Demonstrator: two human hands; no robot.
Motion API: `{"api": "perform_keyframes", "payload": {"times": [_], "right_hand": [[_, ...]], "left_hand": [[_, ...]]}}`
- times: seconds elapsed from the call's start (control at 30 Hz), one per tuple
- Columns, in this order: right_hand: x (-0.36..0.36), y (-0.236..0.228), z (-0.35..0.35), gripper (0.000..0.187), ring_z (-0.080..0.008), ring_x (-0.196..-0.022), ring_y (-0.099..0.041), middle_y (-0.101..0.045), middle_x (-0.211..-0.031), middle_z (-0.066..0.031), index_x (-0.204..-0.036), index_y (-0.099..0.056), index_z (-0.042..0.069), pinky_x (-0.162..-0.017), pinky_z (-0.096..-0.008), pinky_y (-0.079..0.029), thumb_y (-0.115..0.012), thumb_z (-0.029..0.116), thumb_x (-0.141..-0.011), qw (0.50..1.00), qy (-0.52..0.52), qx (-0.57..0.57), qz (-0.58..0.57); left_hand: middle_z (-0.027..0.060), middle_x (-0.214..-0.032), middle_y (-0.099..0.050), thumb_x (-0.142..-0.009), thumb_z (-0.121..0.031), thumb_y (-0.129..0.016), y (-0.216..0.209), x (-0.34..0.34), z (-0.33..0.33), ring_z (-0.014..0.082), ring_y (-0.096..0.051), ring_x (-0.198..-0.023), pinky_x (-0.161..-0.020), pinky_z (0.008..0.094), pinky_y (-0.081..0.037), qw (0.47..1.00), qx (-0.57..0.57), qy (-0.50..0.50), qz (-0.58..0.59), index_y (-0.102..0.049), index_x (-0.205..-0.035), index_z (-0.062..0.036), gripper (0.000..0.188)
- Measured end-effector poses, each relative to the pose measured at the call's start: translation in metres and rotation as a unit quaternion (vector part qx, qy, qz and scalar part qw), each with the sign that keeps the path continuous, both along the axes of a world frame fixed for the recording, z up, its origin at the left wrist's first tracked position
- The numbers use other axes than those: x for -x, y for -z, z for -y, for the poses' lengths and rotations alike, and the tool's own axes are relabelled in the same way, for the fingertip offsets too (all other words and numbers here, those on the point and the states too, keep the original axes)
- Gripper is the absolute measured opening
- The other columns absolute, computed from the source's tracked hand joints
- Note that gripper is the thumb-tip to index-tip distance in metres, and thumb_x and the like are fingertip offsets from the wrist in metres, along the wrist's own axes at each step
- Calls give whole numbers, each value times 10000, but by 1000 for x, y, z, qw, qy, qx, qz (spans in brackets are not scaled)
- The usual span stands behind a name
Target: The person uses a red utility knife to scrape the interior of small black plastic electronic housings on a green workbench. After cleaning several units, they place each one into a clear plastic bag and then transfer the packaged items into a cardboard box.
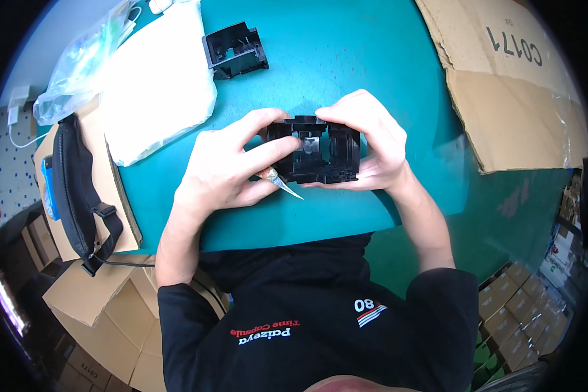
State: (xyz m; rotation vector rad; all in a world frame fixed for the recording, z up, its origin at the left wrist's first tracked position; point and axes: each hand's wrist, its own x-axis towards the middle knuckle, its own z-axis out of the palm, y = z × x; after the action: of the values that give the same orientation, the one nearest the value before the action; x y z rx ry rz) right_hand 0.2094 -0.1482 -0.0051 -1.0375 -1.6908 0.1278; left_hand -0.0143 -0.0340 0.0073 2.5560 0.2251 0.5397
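Between my hands, over the green table, is a black plastic housing (pixel 312 151) with open recesses and a lighter part deep in its middle. My left hand (pixel 227 160) grips its left side, with one finger reaching into the opening. A small pointed blade (pixel 285 184) with a wrapped handle sticks out from under the same hand, its tip toward me. My right hand (pixel 375 140) holds the right side, thumb at the far edge and fingers beneath. Farther away lies a similar black plastic part (pixel 236 51), open side up.
A white bag (pixel 160 85) and a clear plastic bag (pixel 88 62) lie at the far left. A black belt bag (pixel 78 189) rests on cardboard at the left. A flattened cardboard sheet (pixel 509 91) covers the right side. An open carton (pixel 114 313) stands below left.
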Motion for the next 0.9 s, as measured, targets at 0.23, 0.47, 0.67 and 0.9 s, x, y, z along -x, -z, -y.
{"api": "perform_keyframes", "payload": {"times": [0.23, 0.47, 0.67, 0.9], "right_hand": [[1, 0, 1, 684, -267, -822, -681, -728, -1010, -121, -1172, -699, -16, -737, -356, -550, -981, 229, -599, 1000, 7, 4, 6], [1, 1, 1, 694, -276, -830, -680, -732, -1043, -118, -1178, -692, -13, -735, -366, -553, -966, 225, -587, 1000, 3, 10, 22], [0, 2, 0, 691, -273, -830, -697, -718, -1001, -132, -1160, -688, -37, -737, -368, -546, -992, 241, -605, 999, 4, 4, 54], [2, 1, 1, 695, -277, -834, -678, -733, -1055, -119, -1180, -688, -11, -738, -369, -557, -967, 233, -592, 1000, 9, 7, 22]], "left_hand": [[69, -1276, -645, -693, -167, -812, 0, -4, 2, 238, -719, -951, -704, 332, -590, 995, 98, -14, 24, -688, -1130, -143, 455], [64, -1285, -645, -697, -165, -832, 1, -5, 4, 241, -725, -937, -732, 332, -593, 995, 95, -24, 11, -687, -1119, -123, 448], [72, -1293, -637, -695, -126, -830, 3, -5, 7, 243, -729, -914, -736, 335, -590, 994, 103, -36, 3, -692, -1111, -111, 438], [100, -1295, -651, -650, -81, -819, 6, -4, 5, 260, -729, -895, -753, 352, -591, 989, 141, -35, 36, -703, -1059, -87, 425]]}}
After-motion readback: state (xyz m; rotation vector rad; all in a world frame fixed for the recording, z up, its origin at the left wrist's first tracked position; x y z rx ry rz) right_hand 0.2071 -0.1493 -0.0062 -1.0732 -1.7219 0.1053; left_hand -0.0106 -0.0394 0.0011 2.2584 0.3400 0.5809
